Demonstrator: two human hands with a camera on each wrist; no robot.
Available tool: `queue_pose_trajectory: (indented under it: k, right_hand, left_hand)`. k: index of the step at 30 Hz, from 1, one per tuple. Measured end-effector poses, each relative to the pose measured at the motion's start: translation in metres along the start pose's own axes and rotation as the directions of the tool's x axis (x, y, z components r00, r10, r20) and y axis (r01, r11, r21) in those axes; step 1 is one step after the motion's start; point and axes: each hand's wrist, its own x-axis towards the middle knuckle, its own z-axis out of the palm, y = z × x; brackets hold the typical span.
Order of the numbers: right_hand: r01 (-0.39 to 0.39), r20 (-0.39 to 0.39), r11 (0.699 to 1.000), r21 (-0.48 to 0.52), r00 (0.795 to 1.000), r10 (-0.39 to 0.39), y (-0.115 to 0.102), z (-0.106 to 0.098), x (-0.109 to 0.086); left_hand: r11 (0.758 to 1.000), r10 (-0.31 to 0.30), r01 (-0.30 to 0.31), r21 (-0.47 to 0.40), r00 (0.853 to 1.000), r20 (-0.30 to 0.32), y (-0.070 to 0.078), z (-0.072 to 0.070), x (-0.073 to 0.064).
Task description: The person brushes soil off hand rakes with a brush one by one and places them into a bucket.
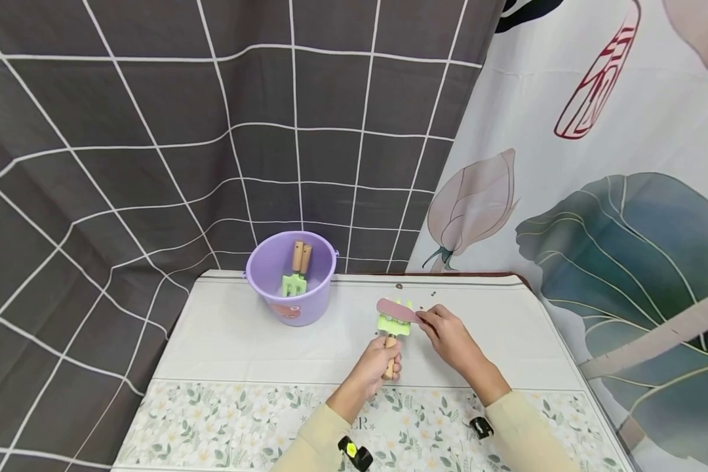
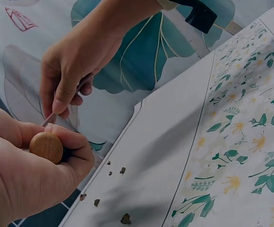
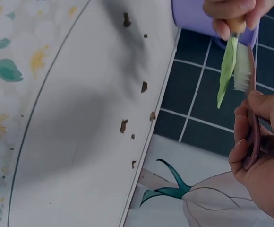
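Note:
My left hand [image 1: 370, 368] grips the wooden handle [image 1: 389, 371] of a small hand fork with a light green head [image 1: 394, 328]. In the left wrist view, the handle's round end [image 2: 46, 147] pokes out of the fist. A pink brush [image 1: 393, 309] is pinched between thumb and fingers of my right hand [image 1: 452, 337]. Its pale bristles [image 3: 242, 68] face the flat of the green head [image 3: 227, 71] in the right wrist view, right at its surface. Both tools are held up over the far half of the table.
Left of the hands stands a purple bucket [image 1: 320, 305] holding a green fork [image 1: 294, 284] and another wooden handle [image 1: 305, 259]. Several brown crumbs [image 3: 124, 126] are scattered on the white cloth [image 1: 206, 347]. A dark grid curtain [image 1: 330, 157] hangs behind the table.

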Motion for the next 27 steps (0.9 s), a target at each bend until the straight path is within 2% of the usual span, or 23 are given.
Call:
queue_pose_trajectory:
  k: [3,15,27]
  right_hand:
    - [0.004,0.003,1.0,-0.01,1.0,-0.004,-0.002,0.002,-0.001]
    - [-0.074,-0.058,0.996,-0.039,0.996,0.072,0.004,0.011,0.01]
    - [-0.167,-0.077,0.984,-0.066,0.984,0.162,0.014,0.006,0.019]
  left_hand:
    - [1.0,0.007,-0.007,0.007,1.0,0.006,0.0,0.0,0.0]
    - [1.0,0.0,0.0,0.027,1.0,0.002,-0.004,0.001,-0.001]
    - [1.0,0.017,-0.017,0.023,0.999,0.034,-0.007,0.002,-0.002]
